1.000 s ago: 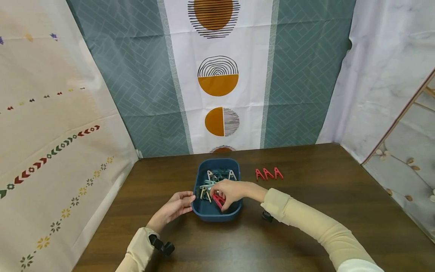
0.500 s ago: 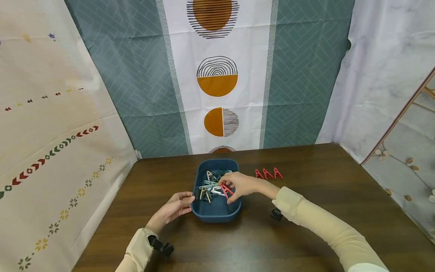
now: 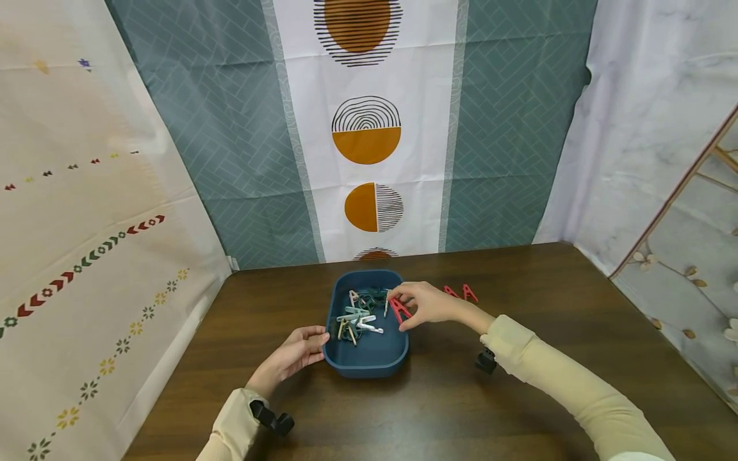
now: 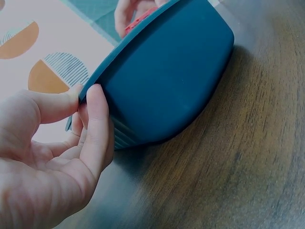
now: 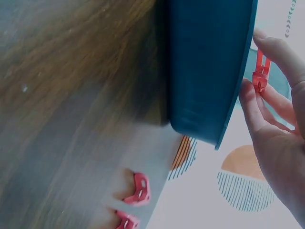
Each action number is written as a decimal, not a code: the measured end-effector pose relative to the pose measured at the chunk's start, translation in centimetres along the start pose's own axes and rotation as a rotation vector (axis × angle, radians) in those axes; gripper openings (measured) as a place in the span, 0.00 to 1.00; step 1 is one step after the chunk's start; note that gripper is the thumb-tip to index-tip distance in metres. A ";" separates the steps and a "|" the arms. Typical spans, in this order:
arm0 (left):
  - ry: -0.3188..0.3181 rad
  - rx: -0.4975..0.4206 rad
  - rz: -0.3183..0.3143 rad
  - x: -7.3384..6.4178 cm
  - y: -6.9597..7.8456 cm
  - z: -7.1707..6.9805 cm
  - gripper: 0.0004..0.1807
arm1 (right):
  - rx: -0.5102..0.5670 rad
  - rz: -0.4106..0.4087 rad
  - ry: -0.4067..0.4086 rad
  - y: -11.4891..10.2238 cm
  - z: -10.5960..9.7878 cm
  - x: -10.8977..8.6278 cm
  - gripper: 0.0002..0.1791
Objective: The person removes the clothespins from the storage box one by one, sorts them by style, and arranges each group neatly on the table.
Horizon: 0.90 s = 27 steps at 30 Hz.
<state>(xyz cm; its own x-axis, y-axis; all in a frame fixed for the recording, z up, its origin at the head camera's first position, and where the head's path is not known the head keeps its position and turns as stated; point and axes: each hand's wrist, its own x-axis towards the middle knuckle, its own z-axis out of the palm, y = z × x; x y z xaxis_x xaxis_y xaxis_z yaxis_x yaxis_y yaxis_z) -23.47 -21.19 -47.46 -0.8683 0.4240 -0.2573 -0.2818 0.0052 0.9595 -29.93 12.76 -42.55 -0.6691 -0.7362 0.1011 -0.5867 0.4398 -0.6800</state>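
Note:
A blue plastic bin [image 3: 369, 368] stands on the table with several clothespins [image 3: 357, 314] inside, in white, cream, pale green and dark green. At the bin's left rim my left hand [image 3: 300, 355] pinches the edge between thumb and fingers; the left wrist view shows the grip closely. My right hand [image 3: 429, 304] pinches a red clothespin [image 3: 399, 310] between thumb and fingertips, over the bin's right rim. In the right wrist view that red clothespin [image 5: 260, 78] shows above the rim. Two more red clothespins [image 3: 469, 292] lie on the table to the right, beyond the right hand.
The dark wooden table [image 3: 519, 358] extends around the bin on all sides. A patterned cloth [image 3: 369, 192] hangs behind its back edge, with a light cloth [image 3: 115, 256] along the left and a marbled one [image 3: 680, 211] along the right.
The right hand has lifted the red clothespin from inside the bin and moved right to the rim, covering one of the three red clothespins on the table. The left hand keeps its place.

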 end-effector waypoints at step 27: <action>-0.006 -0.007 -0.006 0.1 0.0 0.0 0.26 | 0.007 0.174 0.175 5.3 -3.5 -4.9 0.36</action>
<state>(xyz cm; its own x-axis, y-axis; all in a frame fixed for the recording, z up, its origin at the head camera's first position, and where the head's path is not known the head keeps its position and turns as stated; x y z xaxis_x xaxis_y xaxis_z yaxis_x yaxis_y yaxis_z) -23.60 -21.15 -47.48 -0.8642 0.4295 -0.2622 -0.2896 0.0016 0.9572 -31.36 20.54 -44.13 -0.8289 -0.5493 0.1061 -0.4532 0.5481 -0.7030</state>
